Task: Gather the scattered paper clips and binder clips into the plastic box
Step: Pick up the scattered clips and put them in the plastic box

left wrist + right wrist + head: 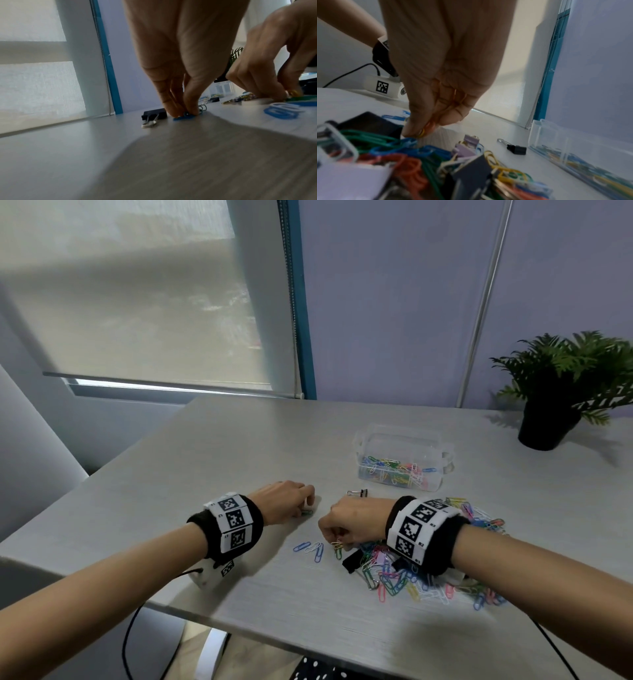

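1. Nearest the person, a heap of coloured paper clips (pixel 404 573) lies on the grey table (pixel 239 446), mixed with black binder clips and a lilac one (pixel 469 143) – the right wrist rests over this heap.
2. The right hand (pixel 352 525) is at the left edge of the heap, fingers curled downward; thumb and fingertips pinch a small bunch of orange and yellow paper clips (pixel 426 129) just above the table.
3. Just to the left of that hand a few loose blue clips (pixel 311 549) lie flat on the table.
4. The left hand (pixel 284 501) is further left and slightly further away, fingertips pressed together and down on the table, pinching a blue paper clip (pixel 184 117) that touches the surface; a green clip (pixel 307 512) lies at its fingertips.
5. A small black binder clip (pixel 154 116) with silver handles lies just beside the left fingers, not touched by them.
6. Another black binder clip (pixel 358 493) lies between the hands and the box, apart from both.
7. Beyond it stands the clear plastic box (pixel 400 457) – open at the top, its bottom already covered with coloured clips.
8. Farthest off, at the right rear of the table, stands a green plant in a black pot (pixel 548 426), and a window blind (pixel 137 302) hangs behind the table's left side
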Motion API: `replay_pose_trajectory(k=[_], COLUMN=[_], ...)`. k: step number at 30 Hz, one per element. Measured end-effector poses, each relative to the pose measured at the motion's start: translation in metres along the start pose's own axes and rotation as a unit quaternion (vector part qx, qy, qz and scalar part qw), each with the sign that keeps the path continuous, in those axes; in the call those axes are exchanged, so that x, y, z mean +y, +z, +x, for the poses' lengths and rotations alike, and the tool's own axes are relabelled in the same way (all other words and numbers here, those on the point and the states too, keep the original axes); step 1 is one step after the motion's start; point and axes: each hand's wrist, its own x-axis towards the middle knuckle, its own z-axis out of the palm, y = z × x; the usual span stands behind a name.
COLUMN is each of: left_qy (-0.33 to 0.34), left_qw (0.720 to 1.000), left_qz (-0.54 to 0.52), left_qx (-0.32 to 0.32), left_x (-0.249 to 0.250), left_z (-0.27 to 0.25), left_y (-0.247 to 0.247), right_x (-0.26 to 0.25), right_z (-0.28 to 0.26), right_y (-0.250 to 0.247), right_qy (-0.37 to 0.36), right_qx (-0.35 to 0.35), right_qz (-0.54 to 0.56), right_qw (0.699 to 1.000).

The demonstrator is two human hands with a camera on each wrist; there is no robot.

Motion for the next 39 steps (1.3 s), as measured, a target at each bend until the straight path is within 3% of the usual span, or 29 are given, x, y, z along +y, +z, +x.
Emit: replay_pose_trajectory(k=[7, 18, 22, 26, 30, 34, 39], left_qy=[-0.039, -0.053, -0.021, -0.008, 0.025, 0.026, 0.017], left_qw=[0.996, 0.999, 1.000, 0.999, 0.994, 0.974, 0.963], left_qz=[-0.081, -0.004, 0.003, -0.036, -0.101, -0.202, -0.257], left_qx=[0.021, -0.014, -0.016, -0.032, 0.034, 0.098, 0.086], left_x=[-0.001, 0.008, 0.012, 0.018, 0.032, 0.051, 0.064], left_z=[-0.004, -0.002, -0.003, -0.001, 0.024, 0.079, 0.141], left_y=[0.003, 0.002, 0.004, -0.005, -0.043, -0.089, -0.097], right_x=[0.005, 0.009, 0.028, 0.060, 0.095, 0.114, 0.123], right_z=[0.000, -0.013, -0.028, -0.058, -0.081, -0.078, -0.062], right_y=[0.001, 0.003, -0.009, -0.036, -0.058, -0.063, -0.058], right_qy=[0.007, 0.015, 0.077, 0.140, 0.207, 0.273, 0.322], right_qx=[-0.010, 0.018, 0.068, 0.150, 0.247, 0.260, 0.261], right_qz=[-0.013, 0.027, 0.094, 0.182, 0.213, 0.192, 0.165], right_qw=[1.000, 0.999, 0.990, 0.962, 0.922, 0.906, 0.895])
